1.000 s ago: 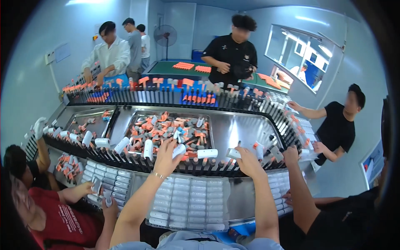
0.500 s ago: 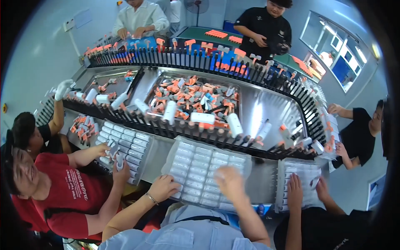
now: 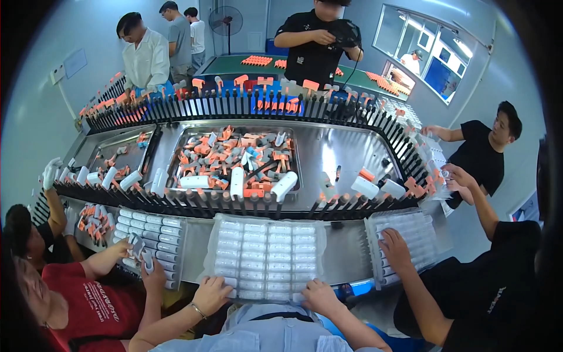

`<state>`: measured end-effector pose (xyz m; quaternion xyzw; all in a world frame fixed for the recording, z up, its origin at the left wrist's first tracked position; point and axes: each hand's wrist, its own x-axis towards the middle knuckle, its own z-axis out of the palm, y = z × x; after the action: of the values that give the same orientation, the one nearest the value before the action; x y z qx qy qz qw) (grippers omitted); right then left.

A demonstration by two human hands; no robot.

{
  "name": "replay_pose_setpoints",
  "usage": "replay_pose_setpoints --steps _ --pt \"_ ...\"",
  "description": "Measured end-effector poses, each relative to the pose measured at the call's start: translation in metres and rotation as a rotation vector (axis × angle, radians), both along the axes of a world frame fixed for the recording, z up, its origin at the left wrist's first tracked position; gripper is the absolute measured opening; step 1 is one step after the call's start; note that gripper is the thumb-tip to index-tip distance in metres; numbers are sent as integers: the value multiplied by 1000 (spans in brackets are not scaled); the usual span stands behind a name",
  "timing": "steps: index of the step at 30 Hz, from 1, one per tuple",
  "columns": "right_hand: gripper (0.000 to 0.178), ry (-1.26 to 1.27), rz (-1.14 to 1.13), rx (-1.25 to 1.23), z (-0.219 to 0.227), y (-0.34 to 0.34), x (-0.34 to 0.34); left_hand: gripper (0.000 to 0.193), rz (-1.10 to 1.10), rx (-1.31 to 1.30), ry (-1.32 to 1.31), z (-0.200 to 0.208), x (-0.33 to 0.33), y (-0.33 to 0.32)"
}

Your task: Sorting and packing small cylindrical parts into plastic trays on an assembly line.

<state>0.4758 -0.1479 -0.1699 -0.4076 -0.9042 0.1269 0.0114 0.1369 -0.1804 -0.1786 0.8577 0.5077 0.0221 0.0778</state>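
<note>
Along the counter's (image 3: 346, 258) near edge, a tray (image 3: 212, 252) of white shells (image 3: 254, 256) is lying before me, their long axes running left to right. My left grip (image 3: 213, 295) is resting at the tray's near-left corner, a shell lying just right of it; my right grip (image 3: 319, 295) is mirroring it at the near-right corner, a shell lying just left. Whether either is clenching its shell, I cannot tell.

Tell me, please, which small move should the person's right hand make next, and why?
Perhaps the right hand should lift the white piece straight up. Its fingertips are already beside this piece at the near edge of the tray, and several pegs in the row ahead carry no white piece. Whether the fingers already grip it, I cannot tell.
</note>
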Motion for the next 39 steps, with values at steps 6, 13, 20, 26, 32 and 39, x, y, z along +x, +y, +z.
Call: replay_pose_setpoints --steps 6,13,20,26,32,39 --pt "39 303 -384 -351 56 34 3 38 162 -158 -502 -8 -14 6" --pt "39 401 -461 465 138 119 61 40 469 0 -771 5 -5 17" --pt "31 311 -653 568 138 185 129 38 594 32 -900 -6 -3 6" --pt "33 -81 -566 368 84 240 116 40 712 130 -898 -26 -9 -1" --pt "37 366 -596 677 95 163 -20 37 1015 299 -906 -31 -10 2" --pt "13 205 362 42 -14 59 -179 36 1051 23 -1020 -69 -10 2"
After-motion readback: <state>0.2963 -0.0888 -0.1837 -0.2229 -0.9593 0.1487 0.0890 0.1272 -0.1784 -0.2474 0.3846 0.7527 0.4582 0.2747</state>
